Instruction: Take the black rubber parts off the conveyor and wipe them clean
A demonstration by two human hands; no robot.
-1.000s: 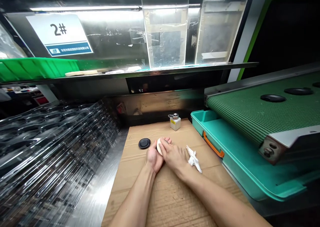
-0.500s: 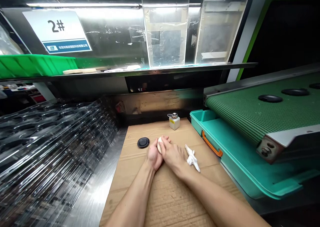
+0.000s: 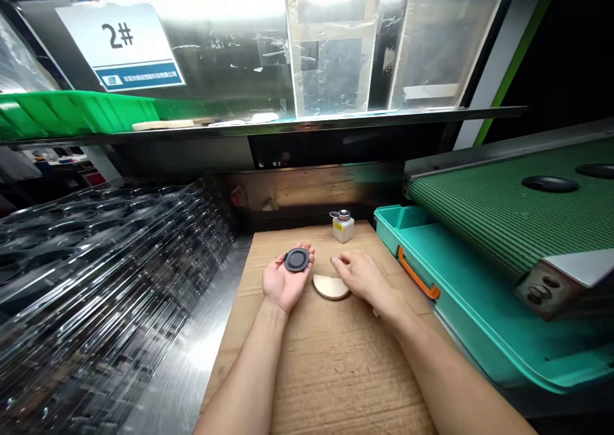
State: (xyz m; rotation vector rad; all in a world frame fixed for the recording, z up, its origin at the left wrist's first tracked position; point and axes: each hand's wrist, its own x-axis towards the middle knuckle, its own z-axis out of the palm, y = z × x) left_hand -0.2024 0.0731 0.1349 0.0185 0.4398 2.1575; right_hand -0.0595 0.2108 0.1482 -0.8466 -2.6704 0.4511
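On the upturned palm and fingers of my left hand [image 3: 284, 283] rests a small black round lid-like disc [image 3: 297, 260], its raised ring facing up and my thumb at its left edge. A cream pad [image 3: 330, 287], rounded along its near side, lies on the cardboard sheet [image 3: 330, 371] between my hands. Over the pad's right end, my right hand [image 3: 363, 278] is palm down with loosely bent fingers and nothing visible in them. Behind the hands stands a small white pump bottle [image 3: 343, 227] with a metal top.
Clear plastic trays [image 3: 119, 249] are stacked at left. To the right sits a teal bin [image 3: 460, 288] with an orange latch, under a green conveyor belt [image 3: 518, 198] carrying black discs [image 3: 550, 184]. Above the cardboard runs a metal shelf [image 3: 311, 126] bearing a green crate [image 3: 77, 112].
The cream pad has left my hands and now lies on the cardboard. My left hand has taken up the black disc from the sheet. My right hand has moved right, away from the left.
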